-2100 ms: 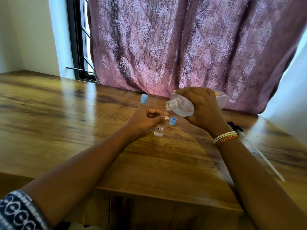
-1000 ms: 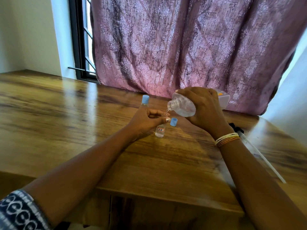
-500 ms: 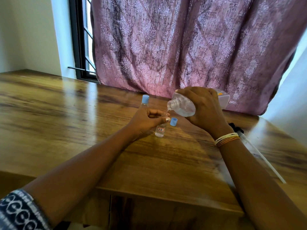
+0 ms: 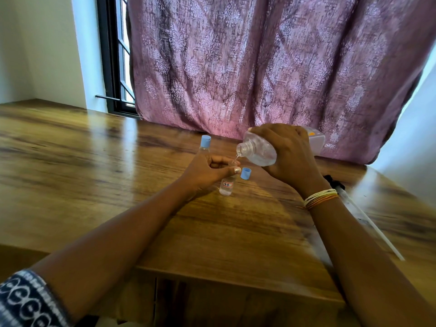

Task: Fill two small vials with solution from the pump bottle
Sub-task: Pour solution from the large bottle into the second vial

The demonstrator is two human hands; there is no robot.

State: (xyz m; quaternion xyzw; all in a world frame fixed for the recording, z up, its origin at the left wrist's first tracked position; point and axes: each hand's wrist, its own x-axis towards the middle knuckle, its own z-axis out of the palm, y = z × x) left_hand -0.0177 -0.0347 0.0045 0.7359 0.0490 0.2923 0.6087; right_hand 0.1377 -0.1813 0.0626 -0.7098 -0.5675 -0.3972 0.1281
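Note:
My right hand (image 4: 286, 154) grips the clear pump bottle (image 4: 259, 149), which has no pump on it, and tips its open neck down to the left. A thin stream of clear liquid runs from the neck into a small open vial (image 4: 227, 185) with a red-edged label. My left hand (image 4: 207, 172) pinches that vial near its top and keeps it upright on the wooden table (image 4: 94, 175). The vial's blue cap (image 4: 245, 173) stands on the table just to its right. A second vial with a blue cap (image 4: 204, 145) stands behind my left hand.
The pump head with its long white tube (image 4: 368, 220) lies on the table right of my right forearm. A purple curtain (image 4: 259, 67) hangs close behind the bottles. The table's front edge runs under my forearms.
The bottle has tipped a little further and liquid now runs into the vial; 2.1 s ago no stream was visible. Both hands have stayed in place.

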